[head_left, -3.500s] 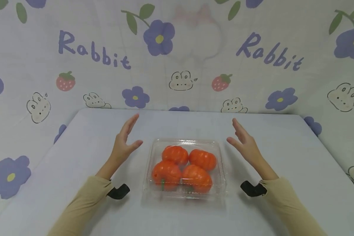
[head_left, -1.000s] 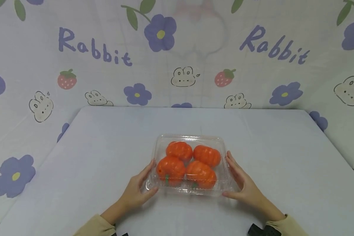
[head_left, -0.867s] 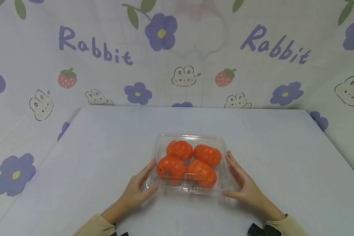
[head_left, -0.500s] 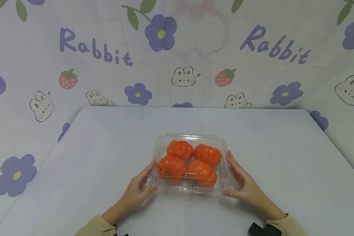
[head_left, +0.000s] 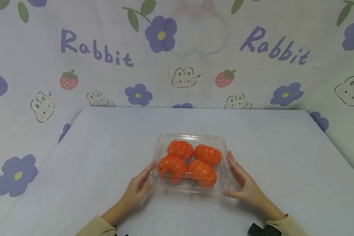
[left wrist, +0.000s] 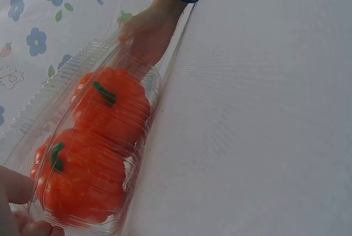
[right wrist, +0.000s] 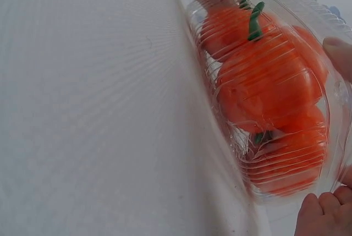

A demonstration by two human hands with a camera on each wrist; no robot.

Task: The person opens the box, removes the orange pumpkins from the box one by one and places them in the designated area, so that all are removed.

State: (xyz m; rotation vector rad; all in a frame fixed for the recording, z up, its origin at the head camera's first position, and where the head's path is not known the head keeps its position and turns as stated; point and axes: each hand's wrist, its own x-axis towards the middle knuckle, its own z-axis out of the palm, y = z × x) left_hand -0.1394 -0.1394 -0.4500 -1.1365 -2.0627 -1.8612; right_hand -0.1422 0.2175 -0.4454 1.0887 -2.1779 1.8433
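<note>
A clear plastic clamshell box (head_left: 191, 136) sits on the white table. Through its lid show several orange pumpkins (head_left: 207, 155) with small green stems. My left hand (head_left: 136, 190) holds the box's left side, fingers along the wall and thumb near the front corner. On the opposite side, my right hand (head_left: 245, 188) holds the wall, its thumb at the front right corner. In the left wrist view, the left hand's fingers (left wrist: 36, 228) are bent at the box's end. The right wrist view has the right thumb (right wrist: 339, 57) at the lid's edge.
The white table (head_left: 121, 131) stretches around the box on all sides. Behind it hangs a pale cloth (head_left: 106, 78) printed with flowers, strawberries, rabbits and lettering. Black wrist mounts (head_left: 264, 230) show at the sleeve cuffs (head_left: 97, 226).
From raised and apart, both hands have come down to the box's sides. Compared with a second ago, the left thumb has drawn back slightly from the front corner; the box has hardly moved.
</note>
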